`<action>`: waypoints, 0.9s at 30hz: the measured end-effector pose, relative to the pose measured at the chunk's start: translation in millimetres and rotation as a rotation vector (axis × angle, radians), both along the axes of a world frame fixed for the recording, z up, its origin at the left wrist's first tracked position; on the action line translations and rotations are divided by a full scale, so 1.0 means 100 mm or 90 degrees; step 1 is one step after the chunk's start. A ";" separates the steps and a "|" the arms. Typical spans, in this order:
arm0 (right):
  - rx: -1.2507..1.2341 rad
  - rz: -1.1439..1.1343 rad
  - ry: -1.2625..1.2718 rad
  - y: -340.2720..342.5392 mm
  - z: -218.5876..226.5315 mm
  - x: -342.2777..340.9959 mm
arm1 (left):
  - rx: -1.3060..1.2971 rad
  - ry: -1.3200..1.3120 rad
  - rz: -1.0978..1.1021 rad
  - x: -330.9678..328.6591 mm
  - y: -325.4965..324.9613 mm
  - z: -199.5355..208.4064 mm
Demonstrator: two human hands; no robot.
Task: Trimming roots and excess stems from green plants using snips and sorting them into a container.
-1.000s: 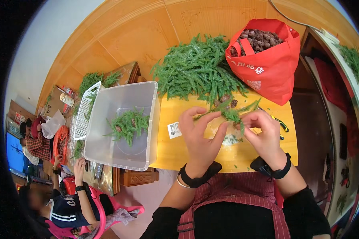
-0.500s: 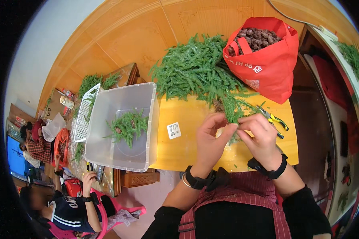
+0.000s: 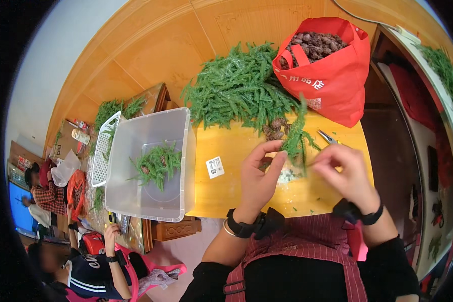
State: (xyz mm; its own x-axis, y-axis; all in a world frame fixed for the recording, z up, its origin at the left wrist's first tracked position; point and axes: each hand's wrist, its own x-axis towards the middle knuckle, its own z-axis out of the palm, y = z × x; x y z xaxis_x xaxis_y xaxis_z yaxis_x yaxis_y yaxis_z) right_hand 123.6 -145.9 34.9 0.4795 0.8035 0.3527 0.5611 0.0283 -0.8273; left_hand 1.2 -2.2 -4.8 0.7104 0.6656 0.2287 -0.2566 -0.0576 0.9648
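My left hand pinches a green artificial pine sprig between thumb and fingers, above the yellow table. Just right of it, my right hand is blurred, its fingers drawn together in a pinch near the sprig's lower end. Whatever lies between those fingers is too smeared to make out. Brown pine cones lie on the table behind my left fingertips. A pair of pliers is partly covered by my right hand. Small green clippings are scattered near the table's front edge.
A clear plastic bin at left holds a sprig bundle with cones. Behind lies a heap of green sprigs, beside a red bag of pine cones. A white label sits on the table. Another person sits at lower left.
My hands have come apart, the right moving right and slightly down. The sprig now stands more upright in my left hand, and the pine cones behind it show more fully.
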 end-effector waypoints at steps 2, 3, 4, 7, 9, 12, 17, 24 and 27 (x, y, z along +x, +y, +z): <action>-0.050 -0.120 -0.050 -0.13 -0.11 0.29 | -0.028 -0.001 -0.017 -0.03 0.03 0.09; -0.137 -0.170 -0.126 -0.26 -0.26 0.52 | -0.051 -0.001 -0.037 -0.01 0.02 0.14; -0.218 -0.182 -0.196 -0.36 -0.41 0.66 | -0.052 -0.002 -0.036 0.01 0.01 0.15; -0.384 -0.164 -0.291 -0.60 -0.84 0.91 | -0.094 -0.049 -0.065 0.05 0.00 0.18; -0.498 -0.118 -0.290 -0.60 -0.89 0.89 | -0.128 -0.041 -0.082 0.00 0.01 0.18; -0.446 -0.159 -0.324 -0.57 -0.92 0.85 | -0.135 -0.025 -0.079 -0.02 0.01 0.22; -0.421 -0.144 -0.300 -0.61 -1.07 1.01 | -0.140 0.004 -0.087 -0.06 0.02 0.28; -0.357 -0.078 -0.090 -0.80 -0.93 1.03 | -0.068 -0.013 -0.026 -0.06 0.03 0.21; -0.197 -0.093 0.199 -0.92 -0.69 0.75 | -0.076 -0.005 -0.007 -0.04 0.03 0.24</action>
State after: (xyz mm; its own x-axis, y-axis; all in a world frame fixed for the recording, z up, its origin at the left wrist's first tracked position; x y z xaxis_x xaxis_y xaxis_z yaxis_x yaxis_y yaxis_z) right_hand 198.7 -238.0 -34.2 0.6402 0.7648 -0.0719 0.2639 -0.3068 -0.9144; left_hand -2.5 0.7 18.9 0.7167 0.6802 0.1536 -0.2642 0.0609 0.9626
